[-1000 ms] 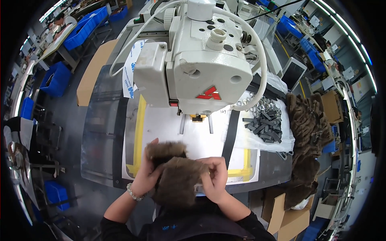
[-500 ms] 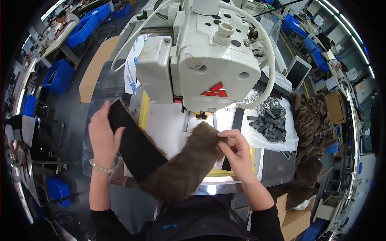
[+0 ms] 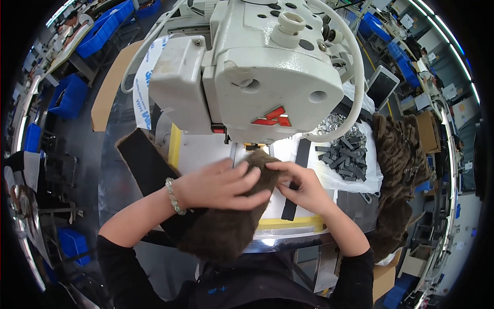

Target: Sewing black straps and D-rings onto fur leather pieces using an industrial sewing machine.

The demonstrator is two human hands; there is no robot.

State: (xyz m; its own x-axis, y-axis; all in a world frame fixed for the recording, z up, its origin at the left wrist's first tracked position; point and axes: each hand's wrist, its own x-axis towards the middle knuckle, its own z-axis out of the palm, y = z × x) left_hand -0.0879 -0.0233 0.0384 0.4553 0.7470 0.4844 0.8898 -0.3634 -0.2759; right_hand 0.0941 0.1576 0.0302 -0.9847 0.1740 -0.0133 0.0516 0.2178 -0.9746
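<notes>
A long strip of brown fur (image 3: 218, 234) with a black backing (image 3: 146, 165) lies folded across the front of a white industrial sewing machine (image 3: 278, 98). Its far right end is pinched between the thumb and fingers of my right hand (image 3: 306, 190), just in front of the needle area. My left hand (image 3: 221, 188), slightly blurred, rests over the fur with its fingers stretched out, close to the right hand. The backing's far left end lies loose. Part of the strip is hidden under my left hand and forearm.
Right of the machine, a clear plastic bag holds black tabs (image 3: 342, 159) and metal rings (image 3: 334, 123). A black strip (image 3: 293, 198) lies beside my right hand. Brown fur pieces (image 3: 401, 154) hang at the right. A cardboard sheet (image 3: 110, 95) stands at the left.
My left hand has let go of the strip's far left end and moved right onto the fur beside my right hand. My right hand keeps its pinch.
</notes>
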